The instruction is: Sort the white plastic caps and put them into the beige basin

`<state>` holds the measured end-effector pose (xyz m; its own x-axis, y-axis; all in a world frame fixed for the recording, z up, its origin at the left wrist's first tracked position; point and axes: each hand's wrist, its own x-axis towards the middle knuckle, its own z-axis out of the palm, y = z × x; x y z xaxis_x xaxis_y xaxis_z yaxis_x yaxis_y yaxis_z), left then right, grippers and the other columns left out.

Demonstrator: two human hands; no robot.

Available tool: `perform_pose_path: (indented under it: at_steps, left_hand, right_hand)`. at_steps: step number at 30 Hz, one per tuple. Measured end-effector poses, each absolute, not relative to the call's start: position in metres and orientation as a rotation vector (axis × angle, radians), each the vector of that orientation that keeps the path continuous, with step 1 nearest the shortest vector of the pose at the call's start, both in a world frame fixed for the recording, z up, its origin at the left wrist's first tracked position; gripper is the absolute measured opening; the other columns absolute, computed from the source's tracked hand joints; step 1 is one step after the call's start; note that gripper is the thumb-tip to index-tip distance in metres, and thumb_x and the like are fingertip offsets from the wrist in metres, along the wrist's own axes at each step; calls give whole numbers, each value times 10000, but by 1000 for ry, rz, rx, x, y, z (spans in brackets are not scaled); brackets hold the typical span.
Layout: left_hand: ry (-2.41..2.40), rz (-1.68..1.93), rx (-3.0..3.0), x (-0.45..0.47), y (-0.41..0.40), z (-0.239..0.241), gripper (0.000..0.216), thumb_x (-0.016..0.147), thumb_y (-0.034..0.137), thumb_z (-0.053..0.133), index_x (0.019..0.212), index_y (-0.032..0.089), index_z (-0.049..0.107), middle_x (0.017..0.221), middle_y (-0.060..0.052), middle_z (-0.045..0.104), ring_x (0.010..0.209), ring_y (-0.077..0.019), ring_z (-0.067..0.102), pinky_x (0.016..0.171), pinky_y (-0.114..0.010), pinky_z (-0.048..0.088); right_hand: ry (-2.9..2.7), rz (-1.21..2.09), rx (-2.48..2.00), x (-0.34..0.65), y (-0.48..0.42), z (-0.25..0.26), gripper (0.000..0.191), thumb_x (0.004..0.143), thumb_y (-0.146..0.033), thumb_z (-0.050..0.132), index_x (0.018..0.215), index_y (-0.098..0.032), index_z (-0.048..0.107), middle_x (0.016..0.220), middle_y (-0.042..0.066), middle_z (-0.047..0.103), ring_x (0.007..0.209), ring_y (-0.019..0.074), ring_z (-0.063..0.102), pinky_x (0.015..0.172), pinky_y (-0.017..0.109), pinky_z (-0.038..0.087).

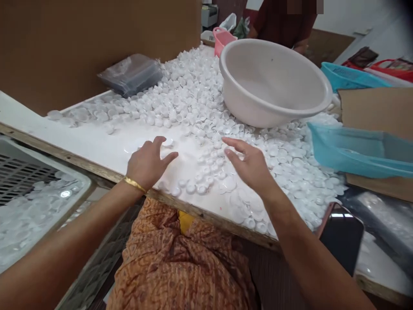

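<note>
Both left hand (pixel 146 163) and right hand (pixel 250 165) poised, fingers parted, empty, white pieces (pixel 189 94) likely strewn over the bench (pixel 80 140) for easy reach!

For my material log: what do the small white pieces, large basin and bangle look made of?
Small white pieces: probably glossy plastic, given their bright highlights. Large basin: likely satin plastic, judging by its thick rounded rim. Bangle: gold-coloured and shiny, perhaps metal.

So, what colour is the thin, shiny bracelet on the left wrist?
The bracelet is gold, best seen in the head view.
</note>
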<state>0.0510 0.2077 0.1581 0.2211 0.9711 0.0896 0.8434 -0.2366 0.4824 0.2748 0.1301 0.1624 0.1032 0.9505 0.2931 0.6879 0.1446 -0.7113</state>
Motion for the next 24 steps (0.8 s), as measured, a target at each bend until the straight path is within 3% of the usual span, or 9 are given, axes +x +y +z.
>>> perform_pose_path:
  at_steps: [2, 6, 12, 17, 24]
  left_hand:
    - [1611, 550, 2434, 69, 182, 163, 314, 793, 418, 521, 991, 179, 562, 829, -79, 595, 583, -171, 580, 484, -263, 439]
    - [1095, 153, 2534, 123, 126, 154, 242, 842, 366, 464, 780, 177, 601, 789, -40, 593, 682, -169, 586, 576, -272, 468]
    - [1061, 20, 2531, 166, 101, 122, 202, 808, 271, 503, 943, 136, 571, 854, -84, 639, 763, -221, 614, 626, -314, 478]
    - [1026, 175, 2381, 155, 109, 119, 136, 807, 252, 487, 786, 163, 589, 798, -46, 663, 739, -202, 618, 623, -289, 462]
    - [1239, 446, 2184, 70, 126, 155, 112, 819, 208, 468, 775, 174, 565, 701, -7, 624, 619, -131, 561, 578, -244, 417]
  right_hand:
    - [-1529, 436, -1626, 288, 124, 170, 286, 854, -282, 477, 1103, -211, 596, 1117, 28, 624, 1038, 165, 557, 902, 349, 443]
    - [-1551, 549, -1619, 284, 126, 168, 256, 836, -277, 496, 1053, -223, 622, 1081, 17, 640, 988, 163, 582, 855, 338, 477]
    - [-1735, 511, -1545, 257, 136, 161, 256, 815, -219, 503, 1038, -206, 627, 1101, 39, 632, 1017, 176, 575, 886, 347, 461]
    - [-1867, 561, -1547, 246, 145, 159, 253, 810, -211, 505, 1026, -196, 635, 1111, 50, 627, 1026, 190, 570, 896, 362, 447]
    - [-1907, 801, -1553, 227, 158, 155, 258, 826, -236, 493, 1046, -228, 627, 1011, 20, 664, 868, 162, 610, 779, 317, 472]
